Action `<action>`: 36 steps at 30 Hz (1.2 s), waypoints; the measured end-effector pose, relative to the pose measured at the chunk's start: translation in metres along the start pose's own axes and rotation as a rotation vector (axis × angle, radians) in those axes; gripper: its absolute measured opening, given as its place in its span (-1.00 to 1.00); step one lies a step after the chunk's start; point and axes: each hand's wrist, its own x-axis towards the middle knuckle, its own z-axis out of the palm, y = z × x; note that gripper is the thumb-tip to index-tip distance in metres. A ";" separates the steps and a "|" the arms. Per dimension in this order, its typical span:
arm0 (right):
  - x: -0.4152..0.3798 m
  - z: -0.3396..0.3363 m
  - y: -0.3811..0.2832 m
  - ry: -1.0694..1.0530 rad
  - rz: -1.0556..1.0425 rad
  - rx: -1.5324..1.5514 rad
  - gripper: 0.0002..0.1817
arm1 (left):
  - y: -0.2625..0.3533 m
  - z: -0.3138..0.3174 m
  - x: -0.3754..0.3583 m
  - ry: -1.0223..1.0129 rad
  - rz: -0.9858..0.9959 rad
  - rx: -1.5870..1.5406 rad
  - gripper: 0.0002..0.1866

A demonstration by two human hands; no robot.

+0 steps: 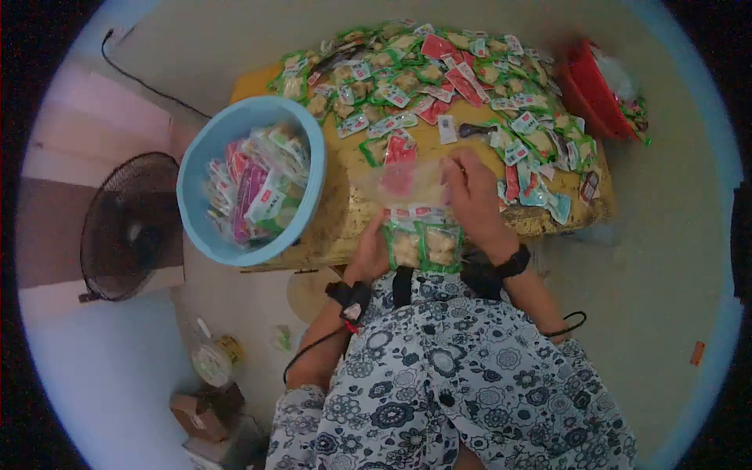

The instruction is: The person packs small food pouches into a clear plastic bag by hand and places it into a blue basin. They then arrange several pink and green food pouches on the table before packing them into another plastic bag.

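Note:
Low in front of the body, my left hand (371,249) is closed on the left side of a clear bag (423,235) with green-edged food packets inside. My right hand (475,196) pinches the bag's see-through upper part at the right. Through that clear film a red packet (399,150) on the yellow table (345,168) shows. Many green, red and white packets (395,78) are heaped across the back and right of the table. The fingertips of my left hand are partly hidden by the bag.
A light blue basin (315,184) of packets stands at the left table edge. Behind it is a black fan (141,227). A red basket (583,94) sits at the back right. An open cardboard box (200,417) is on the lower left.

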 end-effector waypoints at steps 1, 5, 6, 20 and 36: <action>0.002 0.001 0.000 0.016 0.019 -0.009 -0.86 | 0.004 0.011 -0.003 -0.049 -0.008 -0.038 -0.42; 0.018 0.006 0.034 0.098 0.039 -0.206 -0.87 | -0.004 0.007 -0.006 -0.162 -0.094 -0.016 -0.41; 0.018 0.005 0.039 0.131 0.057 -0.111 -0.87 | -0.004 0.012 -0.006 -0.153 -0.067 0.081 -0.41; 0.013 -0.008 0.034 0.241 0.100 -0.027 -0.83 | 0.005 0.072 -0.014 0.107 0.043 0.917 -0.30; -0.006 0.000 0.037 -0.095 0.057 0.280 -0.83 | 0.019 -0.010 0.001 0.427 0.395 1.180 -0.65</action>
